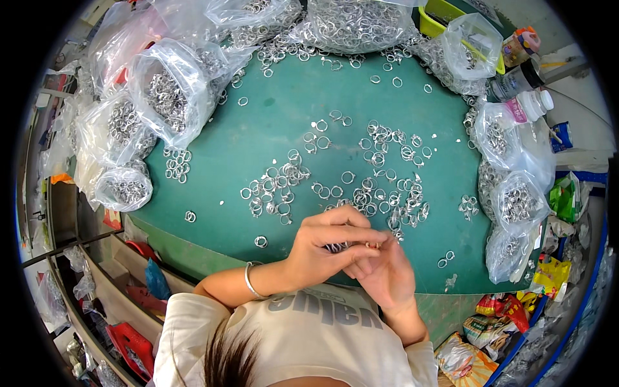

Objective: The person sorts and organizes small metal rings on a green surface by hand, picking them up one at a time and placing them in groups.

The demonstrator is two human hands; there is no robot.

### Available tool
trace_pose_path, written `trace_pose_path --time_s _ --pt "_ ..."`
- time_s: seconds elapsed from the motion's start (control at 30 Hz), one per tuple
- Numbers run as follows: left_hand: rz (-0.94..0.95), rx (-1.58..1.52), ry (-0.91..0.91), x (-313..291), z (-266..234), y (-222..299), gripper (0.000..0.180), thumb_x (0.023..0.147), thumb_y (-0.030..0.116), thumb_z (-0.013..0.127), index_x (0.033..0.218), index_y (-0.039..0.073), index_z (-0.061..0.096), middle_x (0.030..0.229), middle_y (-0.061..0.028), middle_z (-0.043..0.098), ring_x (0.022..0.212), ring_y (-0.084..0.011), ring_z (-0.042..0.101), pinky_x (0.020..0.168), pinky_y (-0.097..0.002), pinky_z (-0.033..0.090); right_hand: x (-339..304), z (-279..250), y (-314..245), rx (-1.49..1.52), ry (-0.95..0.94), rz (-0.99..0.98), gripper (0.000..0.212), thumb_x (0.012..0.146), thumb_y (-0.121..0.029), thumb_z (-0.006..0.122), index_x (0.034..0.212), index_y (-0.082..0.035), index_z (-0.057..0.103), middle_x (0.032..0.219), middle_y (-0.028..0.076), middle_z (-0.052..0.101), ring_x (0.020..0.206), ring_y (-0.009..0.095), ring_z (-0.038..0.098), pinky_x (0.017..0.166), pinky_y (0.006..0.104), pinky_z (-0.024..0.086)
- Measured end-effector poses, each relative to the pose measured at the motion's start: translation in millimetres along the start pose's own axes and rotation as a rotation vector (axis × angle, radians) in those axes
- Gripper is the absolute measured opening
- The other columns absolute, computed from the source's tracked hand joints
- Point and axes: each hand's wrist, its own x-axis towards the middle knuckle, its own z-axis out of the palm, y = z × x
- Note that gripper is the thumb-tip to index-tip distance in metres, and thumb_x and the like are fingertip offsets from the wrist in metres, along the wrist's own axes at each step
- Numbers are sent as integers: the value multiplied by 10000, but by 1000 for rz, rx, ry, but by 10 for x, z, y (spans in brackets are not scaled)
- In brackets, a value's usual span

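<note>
My hands meet over the near edge of the green table, fingertips together. My left hand (325, 248), with a silver bangle (250, 280) at its wrist, is closed around several silver rings (336, 247) that show between its fingers. My right hand (389, 274) is closed too, its fingers bent up against the left fingertips. A tiny gold-coloured bit shows where the fingers meet; what the right fingers pinch is hidden. Just beyond the hands lies a loose pile of silver rings (403, 200), with another cluster of rings (277, 184) to its left.
Clear plastic bags full of rings line the table's left (169, 97), back (361, 26) and right (516, 197) edges. A yellow-green basket (442, 14) and a white-capped bottle (530, 105) stand at the back right. Open drawers (126, 264) are at lower left, snack packets (490, 329) at lower right.
</note>
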Motion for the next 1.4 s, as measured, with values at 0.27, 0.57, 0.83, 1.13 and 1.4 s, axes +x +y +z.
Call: trace_pose_path --time_s 0.27,0.57,0.83,1.13,1.4 --pt "-71 -188 -25 -21 13 16 183 753 -64 700 936 -49 706 851 -117 597 634 -162 639 550 -238 573 -28 1 -7 -63 -3 -24 369 974 -378 453 1124 -47 519 905 67 544 763 162 465 694 317 380" --pt "21 -68 -46 -34 -41 -54 185 757 -41 710 942 -42 709 861 -110 595 640 -153 633 543 -244 554 -17 -11 20 -48 9 -21 392 969 -398 452 1122 -44 523 909 65 546 776 166 474 702 315 381" --pt "-44 -153 -40 -18 -45 -27 175 780 -54 686 953 -42 707 834 -104 598 639 -158 624 549 -248 524 -7 -26 -7 20 26 7 425 976 -417 416 1141 -43 533 912 62 555 790 170 478 717 323 382" --pt "-69 -235 -52 -49 -37 -105 156 791 -88 657 941 -67 694 875 -126 591 643 -181 654 531 -265 551 -7 16 -5 -123 66 -46 414 983 -389 412 1135 -27 542 886 64 561 781 170 494 710 311 380" --pt "-99 -215 -20 -58 -19 -99 190 766 -98 679 949 -54 699 869 -121 597 646 -176 646 571 -264 556 0 4 -14 -37 48 -43 408 989 -376 403 1122 -19 549 876 68 561 792 172 490 708 310 380"
